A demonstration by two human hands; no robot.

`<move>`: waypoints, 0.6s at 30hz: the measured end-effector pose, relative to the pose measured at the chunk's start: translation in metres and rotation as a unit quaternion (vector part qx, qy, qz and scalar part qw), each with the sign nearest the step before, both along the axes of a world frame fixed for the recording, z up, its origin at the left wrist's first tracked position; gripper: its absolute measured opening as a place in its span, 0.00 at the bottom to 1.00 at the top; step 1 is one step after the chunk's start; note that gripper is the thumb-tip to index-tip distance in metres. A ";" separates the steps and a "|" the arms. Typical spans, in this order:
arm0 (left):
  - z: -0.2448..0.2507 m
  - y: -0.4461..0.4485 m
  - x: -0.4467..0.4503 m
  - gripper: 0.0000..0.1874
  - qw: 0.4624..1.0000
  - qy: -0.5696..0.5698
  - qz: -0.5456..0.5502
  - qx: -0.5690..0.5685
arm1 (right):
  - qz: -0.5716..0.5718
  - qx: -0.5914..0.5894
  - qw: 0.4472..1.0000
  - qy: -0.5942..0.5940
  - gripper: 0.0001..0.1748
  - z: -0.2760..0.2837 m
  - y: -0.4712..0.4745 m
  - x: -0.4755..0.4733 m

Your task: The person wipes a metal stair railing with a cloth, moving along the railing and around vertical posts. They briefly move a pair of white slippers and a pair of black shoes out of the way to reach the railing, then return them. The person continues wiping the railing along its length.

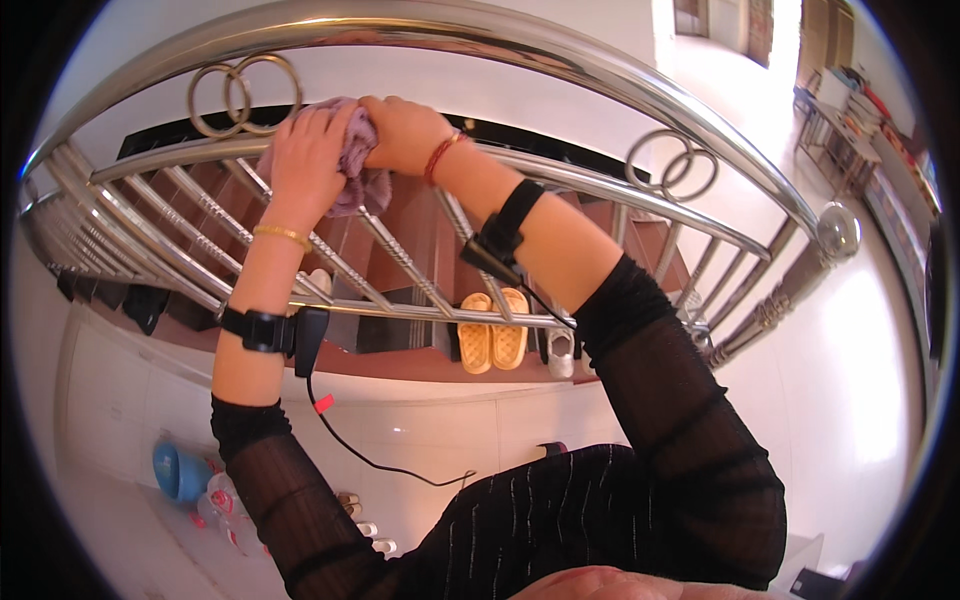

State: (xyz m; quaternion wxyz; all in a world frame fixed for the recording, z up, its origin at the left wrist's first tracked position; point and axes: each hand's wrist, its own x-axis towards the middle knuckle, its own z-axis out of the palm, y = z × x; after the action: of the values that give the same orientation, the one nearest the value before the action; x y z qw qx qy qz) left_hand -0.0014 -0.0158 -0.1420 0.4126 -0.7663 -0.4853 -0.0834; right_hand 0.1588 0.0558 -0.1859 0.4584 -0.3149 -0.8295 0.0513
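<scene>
A purple-grey cloth (358, 154) is bunched over the middle rail (517, 157) of a polished metal stair railing. My left hand (311, 157) presses on the cloth from the left, its fingers spread across it. From the right, my right hand (409, 135) grips the cloth's upper edge. Part of the cloth hangs below the rail against the slanting balusters (394, 247). Beside my left hand, a pair of interlocked metal rings (244, 97) joins the rail to the thick top handrail (420, 26). The rail under the cloth is hidden.
Yellow slippers (491, 330) and a pale shoe (560, 352) sit on the brown stairs behind the balusters. A newel post (780, 300) with a clear ball ends the railing at right. A blue bucket (180, 471) and plastic bottles (225, 510) are at lower left. A cable (375, 461) trails from a wrist strap.
</scene>
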 end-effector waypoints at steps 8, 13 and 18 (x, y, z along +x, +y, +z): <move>-0.090 0.000 0.095 0.44 0.989 -0.034 -0.129 0.057 | -0.090 0.104 0.989 0.049 0.32 -0.089 -0.028 0.110; -0.144 0.018 0.200 0.32 0.983 -0.028 -0.182 0.013 | -0.183 0.163 0.970 -0.007 0.33 -0.149 -0.050 0.208; -0.165 0.029 0.227 0.26 0.973 -0.104 -0.198 0.062 | -0.155 0.132 0.978 -0.042 0.36 -0.168 -0.057 0.225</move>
State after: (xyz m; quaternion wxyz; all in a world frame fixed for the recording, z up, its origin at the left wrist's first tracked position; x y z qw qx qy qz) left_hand 0.2252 0.0130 -0.3074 0.3822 -0.8071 -0.3581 -0.2726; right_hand 0.3835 -0.0013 -0.3536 0.4628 -0.3782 -0.7887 -0.1441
